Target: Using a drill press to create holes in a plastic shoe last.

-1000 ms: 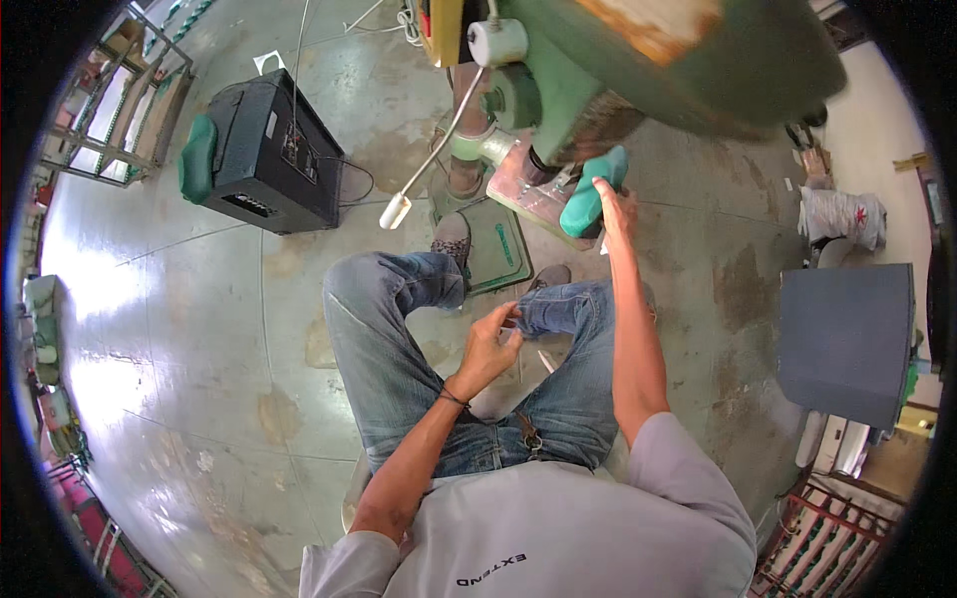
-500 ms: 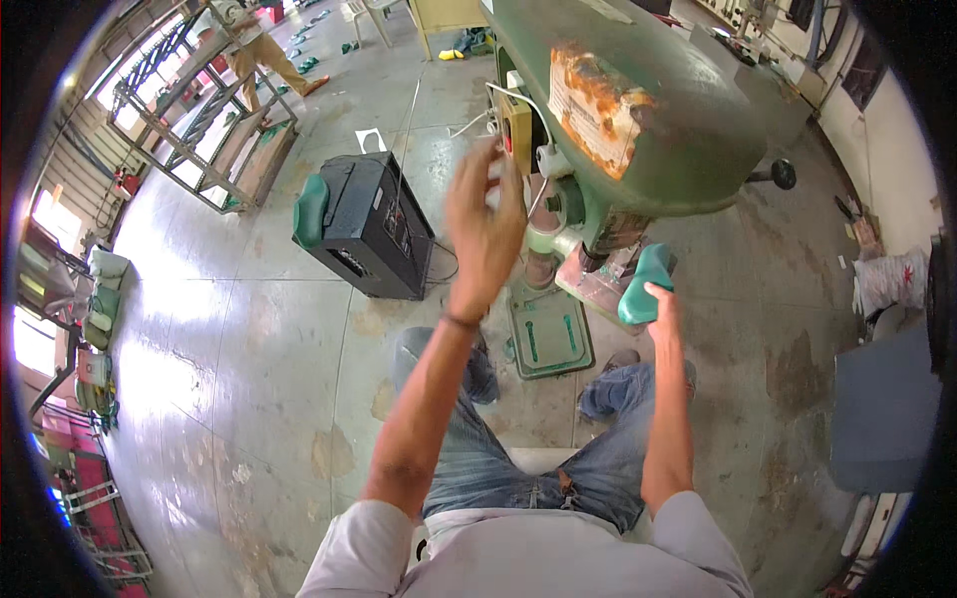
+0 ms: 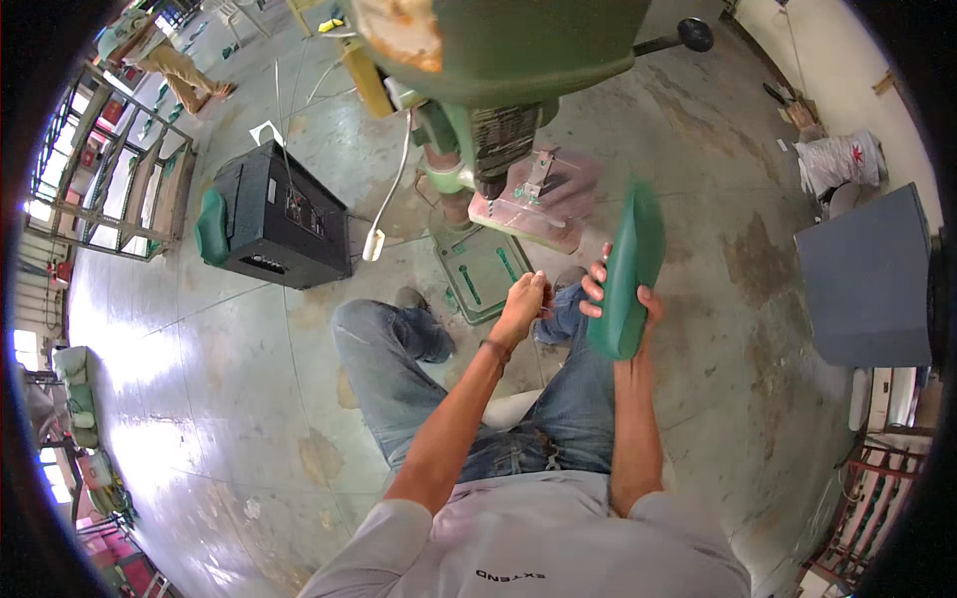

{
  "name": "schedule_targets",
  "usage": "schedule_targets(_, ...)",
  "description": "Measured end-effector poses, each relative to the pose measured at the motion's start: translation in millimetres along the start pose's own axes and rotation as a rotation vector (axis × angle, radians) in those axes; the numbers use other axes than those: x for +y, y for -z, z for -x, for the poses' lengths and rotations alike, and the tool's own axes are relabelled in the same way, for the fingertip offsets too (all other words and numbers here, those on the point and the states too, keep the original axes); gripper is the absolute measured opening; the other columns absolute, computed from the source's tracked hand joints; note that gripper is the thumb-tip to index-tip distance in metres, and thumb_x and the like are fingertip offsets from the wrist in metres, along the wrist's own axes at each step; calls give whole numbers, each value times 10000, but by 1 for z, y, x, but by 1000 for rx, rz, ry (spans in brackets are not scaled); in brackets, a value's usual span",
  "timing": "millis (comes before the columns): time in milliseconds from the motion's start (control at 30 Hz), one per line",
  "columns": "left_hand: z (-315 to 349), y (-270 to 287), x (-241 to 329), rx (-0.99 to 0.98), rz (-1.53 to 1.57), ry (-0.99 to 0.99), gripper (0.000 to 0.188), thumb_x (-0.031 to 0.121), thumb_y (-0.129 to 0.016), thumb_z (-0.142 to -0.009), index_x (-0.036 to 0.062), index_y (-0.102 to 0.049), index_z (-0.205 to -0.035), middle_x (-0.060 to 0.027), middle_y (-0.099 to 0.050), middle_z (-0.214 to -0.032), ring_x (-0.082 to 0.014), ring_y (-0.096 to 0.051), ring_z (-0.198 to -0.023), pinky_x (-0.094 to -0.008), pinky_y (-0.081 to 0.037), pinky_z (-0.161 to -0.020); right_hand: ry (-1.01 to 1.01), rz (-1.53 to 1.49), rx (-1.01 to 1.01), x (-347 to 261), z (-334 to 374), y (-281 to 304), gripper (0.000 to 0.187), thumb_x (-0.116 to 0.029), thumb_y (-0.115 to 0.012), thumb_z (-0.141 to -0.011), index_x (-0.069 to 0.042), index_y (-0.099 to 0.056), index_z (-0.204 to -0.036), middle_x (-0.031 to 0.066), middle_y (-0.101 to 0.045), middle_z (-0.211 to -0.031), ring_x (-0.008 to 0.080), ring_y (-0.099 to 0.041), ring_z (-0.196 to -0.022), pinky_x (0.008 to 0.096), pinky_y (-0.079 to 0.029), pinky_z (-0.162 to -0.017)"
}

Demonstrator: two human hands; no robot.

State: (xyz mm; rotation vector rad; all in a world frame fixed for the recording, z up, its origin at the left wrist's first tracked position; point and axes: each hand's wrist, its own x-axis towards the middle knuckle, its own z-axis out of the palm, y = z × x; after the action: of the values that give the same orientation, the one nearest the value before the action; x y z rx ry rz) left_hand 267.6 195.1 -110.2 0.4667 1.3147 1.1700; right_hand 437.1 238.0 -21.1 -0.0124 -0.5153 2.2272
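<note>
Stained, glossy concrete floor (image 3: pixel 199 399) catches bright daylight from the left; metal shelving racks (image 3: pixel 110 169) stand there. A black box cabinet (image 3: pixel 279 214) sits nearby; a grey cabinet (image 3: pixel 862 279) stands right.

The long green plastic moulded piece (image 3: pixel 626 274) is smeared by motion at its upper end, so its outline there cannot be made out. The right hand (image 3: pixel 620 299) hides its middle; only fingertips show around the edge. Whether the left hand (image 3: pixel 522 304) pinches anything is too small to tell. The big green metal machine (image 3: pixel 498 45) is cut off by the top edge. The pink tray (image 3: pixel 533 209) beneath it is blurred.
</note>
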Motion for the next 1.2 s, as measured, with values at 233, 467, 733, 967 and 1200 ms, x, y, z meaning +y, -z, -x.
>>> schedule_targets(233, -154, -8, -37, 170, -521, -245, 475, 456, -459, -1021, -9, -512, -937, -253, -603, -801, -431, -609, -753, -481, -484, -728, 90, -337, -60, -6, 7, 39, 731, -319, -672, -827, -55, -345, -1426, 99, -429, -1087, 204, -424, -960, 364, -431, -753)
schedule_targets(467, -140, -51, 13, -44, -624, -208, 278, 263, -548, -1007, 19, -563, -1139, -172, -667, -1012, -221, -624, -989, -358, -534, -786, 105, -139, 70, 1, 6, 29, 672, -330, -658, -839, -40, -368, -1371, 106, -412, -1113, 216, -417, -1013, 387, -431, -786)
schedule_targets(733, 134, 33, 136, -456, -819, -581, 218, 223, -641, -936, 6, -657, -925, -167, -673, -826, -293, -672, -691, -383, -516, -648, 10, 107, 161, 19, -6, 8, 687, -331, -710, -813, -17, -400, -1340, 133, -467, -1104, 254, -471, -1029, 459, -485, -789)
schedule_targets(967, 125, 74, 311, 663, -407, -1104, 333, 242, -633, -974, -51, -688, -1121, -75, -708, -915, -130, -647, -811, -255, -515, -739, -286, 750, 639, 57, -9, -3, 434, -180, -774, -755, 28, -658, -1119, 121, -675, -1039, 226, -655, -880, 323, -528, -842)
schedule_targets(1200, 27, 111, 352, 1135, -1849, -1057, 215, 196, -586, -935, 114, -723, -1078, -151, -680, -911, -197, -670, -876, -305, -505, -831, -355, 733, 448, 103, 19, -20, 536, -216, -831, -720, 9, -614, -1155, 98, -658, -1008, 204, -668, -932, 329, -539, -884)
